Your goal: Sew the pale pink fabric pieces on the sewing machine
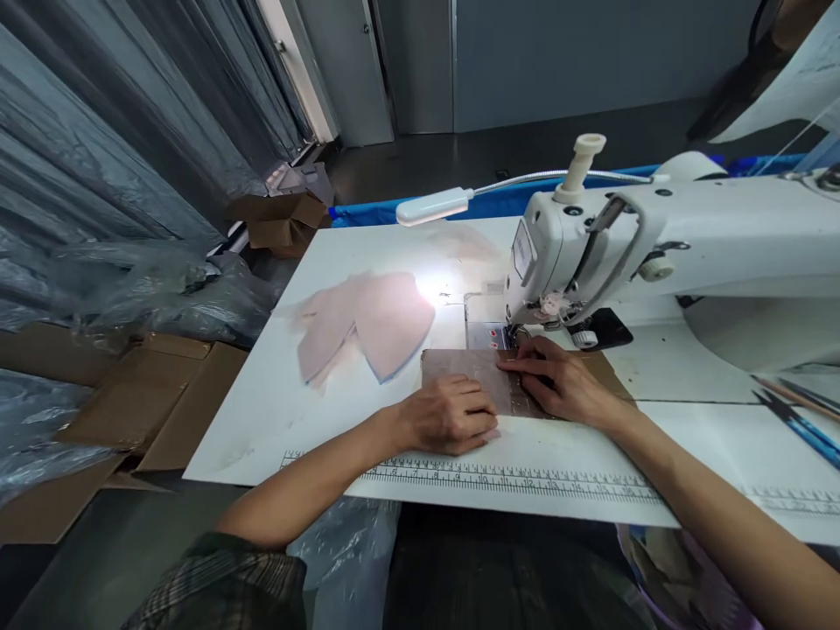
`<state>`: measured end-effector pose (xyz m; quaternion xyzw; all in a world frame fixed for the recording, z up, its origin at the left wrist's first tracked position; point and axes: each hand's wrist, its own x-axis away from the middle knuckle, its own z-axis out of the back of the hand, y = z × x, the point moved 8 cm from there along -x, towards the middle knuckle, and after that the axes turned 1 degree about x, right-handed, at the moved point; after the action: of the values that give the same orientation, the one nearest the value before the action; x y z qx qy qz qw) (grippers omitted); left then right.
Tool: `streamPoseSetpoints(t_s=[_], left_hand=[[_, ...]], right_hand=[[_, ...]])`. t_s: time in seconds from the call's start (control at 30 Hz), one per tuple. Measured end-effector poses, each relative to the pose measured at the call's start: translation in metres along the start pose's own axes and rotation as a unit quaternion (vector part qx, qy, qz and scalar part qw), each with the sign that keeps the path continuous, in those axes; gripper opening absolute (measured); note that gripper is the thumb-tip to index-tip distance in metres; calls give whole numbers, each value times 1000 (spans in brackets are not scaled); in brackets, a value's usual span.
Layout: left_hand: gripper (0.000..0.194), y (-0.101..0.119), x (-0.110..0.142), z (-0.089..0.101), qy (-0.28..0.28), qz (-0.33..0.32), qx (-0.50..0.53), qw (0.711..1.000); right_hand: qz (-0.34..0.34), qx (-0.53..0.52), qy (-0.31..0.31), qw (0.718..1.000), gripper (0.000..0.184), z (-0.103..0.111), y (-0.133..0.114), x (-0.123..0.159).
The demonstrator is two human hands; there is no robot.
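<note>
My left hand [454, 415] lies on the table with its fingers curled on the near edge of a sheer pale pink fabric piece [459, 363]; a bit of pink shows under its fingers. My right hand [557, 381] rests on a brown sheet [604, 376], just in front of the needle area of a white sewing machine [535, 262]. Its fingers are stretched out and apart, pressing down where the pink fabric overlaps the brown sheet. The edge of the fabric and sheet reaches the presser foot [510, 335].
More cut pink fabric [394, 319] with blue-marked edges lies left on the white table. A lit lamp [433, 207] hangs above it. A printed ruler [486, 479] runs along the front edge. Blue-handled scissors [804, 433] lie right. Cardboard boxes [141, 394] stand left on the floor.
</note>
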<state>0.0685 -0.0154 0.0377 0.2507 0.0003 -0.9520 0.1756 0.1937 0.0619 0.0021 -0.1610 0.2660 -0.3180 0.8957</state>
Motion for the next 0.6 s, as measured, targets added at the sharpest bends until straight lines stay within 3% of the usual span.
streamPoseSetpoints(t_s=[0.33,0.4,0.47,0.53,0.6], left_hand=[[17,11,3,-9,5,-19,15,1000],[15,12,1,-6,-3,-4,55,998],[15,13,-3,-1,-12,2,158,987],[17,5,-5,6,-8,33,270,962],[20,-23,-1,14,42,132,285,949]], right_hand=[[-30,-13,28,999,35,5,3,-3],[-31,-26,30,999,34,6,2,-3],[-29,-50,14,998,32,4,0,-2],[-32,-88,-9,996,29,3,-1,-1],[-50,-125,-11,991,28,4,1,-1]])
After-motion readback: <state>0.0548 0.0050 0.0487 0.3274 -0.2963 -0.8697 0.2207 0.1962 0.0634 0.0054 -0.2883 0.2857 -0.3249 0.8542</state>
